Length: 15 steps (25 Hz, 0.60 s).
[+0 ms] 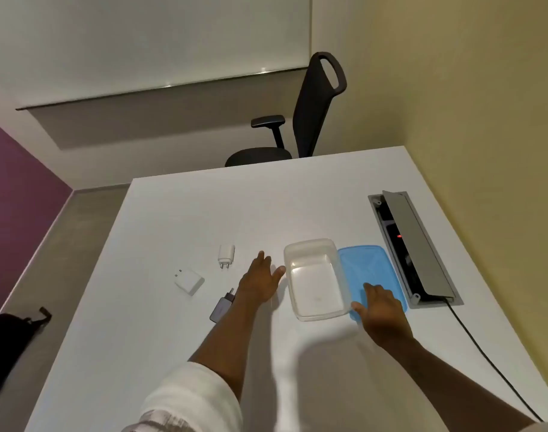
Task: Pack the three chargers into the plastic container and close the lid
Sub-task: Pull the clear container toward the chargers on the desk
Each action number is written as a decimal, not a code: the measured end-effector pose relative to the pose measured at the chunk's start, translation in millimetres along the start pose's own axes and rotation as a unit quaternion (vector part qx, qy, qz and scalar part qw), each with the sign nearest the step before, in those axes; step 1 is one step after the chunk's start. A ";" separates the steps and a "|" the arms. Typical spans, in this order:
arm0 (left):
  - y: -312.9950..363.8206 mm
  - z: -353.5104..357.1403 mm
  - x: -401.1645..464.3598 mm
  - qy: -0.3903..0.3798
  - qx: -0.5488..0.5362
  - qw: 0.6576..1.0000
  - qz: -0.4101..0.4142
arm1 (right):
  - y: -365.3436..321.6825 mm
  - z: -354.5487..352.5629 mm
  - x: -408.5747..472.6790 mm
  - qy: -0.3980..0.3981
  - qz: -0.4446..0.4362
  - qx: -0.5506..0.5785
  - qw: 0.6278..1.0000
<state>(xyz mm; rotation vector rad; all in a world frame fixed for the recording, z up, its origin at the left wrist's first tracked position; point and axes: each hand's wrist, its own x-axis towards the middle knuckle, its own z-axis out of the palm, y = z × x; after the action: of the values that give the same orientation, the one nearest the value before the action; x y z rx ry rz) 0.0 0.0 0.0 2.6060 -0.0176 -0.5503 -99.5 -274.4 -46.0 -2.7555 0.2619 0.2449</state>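
I see the clear rectangular plastic container (316,280) sitting open on the white table (204,213), and I use it as my landmark. Nothing lies inside it. Its flat blue plastic lid (367,269) lies on the table along the container's right side, the two edges touching or very nearly so.

My right hand (381,313) rests palm down on the near part of the blue lid, fingers (370,291) spread and flat, gripping nothing. My left hand (261,283) is stretched out just left of the container, palm down and open, with the thumb close to the container's left wall; whether it touches I cannot tell. It holds nothing. A rolled white sleeve (191,397) covers the left upper arm.

All three chargers are on the table left of the container. The small white charger with two round pins (226,256) lies well left of the container's far corner. The flat white square charger (189,281) lies further left still. The grey charger with a dark plug end (221,306) lies nearest the container of the three, partly hidden beside my left wrist.

Right of the lid, a grey cable hatch (412,244) stands open in the table, with a black cable (484,353) leading out from it. Beyond the table's far edge stands a black office chair (310,120).
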 end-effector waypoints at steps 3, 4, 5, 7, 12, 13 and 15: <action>6.8 2.5 20.0 -0.006 -0.033 0.999 -0.013 | 2.5 3.5 0.7 0.008 0.042 0.083 0.996; 10.1 0.9 27.0 -0.012 -0.047 0.999 -0.009 | -2.0 1.7 -1.1 -0.014 0.080 0.135 0.988; 11.9 1.6 34.0 -0.016 -0.056 0.998 -0.008 | -6.1 2.6 0.4 -0.034 0.112 0.181 0.976; 15.9 2.4 43.3 -0.023 -0.072 0.997 -0.005 | -11.9 5.8 2.6 -0.059 0.157 0.250 0.954; 25.5 1.6 63.5 -0.032 -0.111 0.993 0.006 | -20.7 7.9 4.0 -0.097 0.243 0.395 0.880; 26.1 1.6 66.0 -0.035 -0.117 0.993 0.006 | -21.8 7.1 4.7 -0.103 0.246 0.414 0.870; 27.3 1.9 70.8 -0.043 -0.127 0.991 0.001 | -22.9 6.2 6.0 -0.108 0.247 0.437 0.858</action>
<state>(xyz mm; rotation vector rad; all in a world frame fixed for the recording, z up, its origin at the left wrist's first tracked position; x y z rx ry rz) 66.6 -32.7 -16.0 2.3330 0.0215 -0.6222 -89.7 -252.0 -45.2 -1.7046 0.7958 0.4306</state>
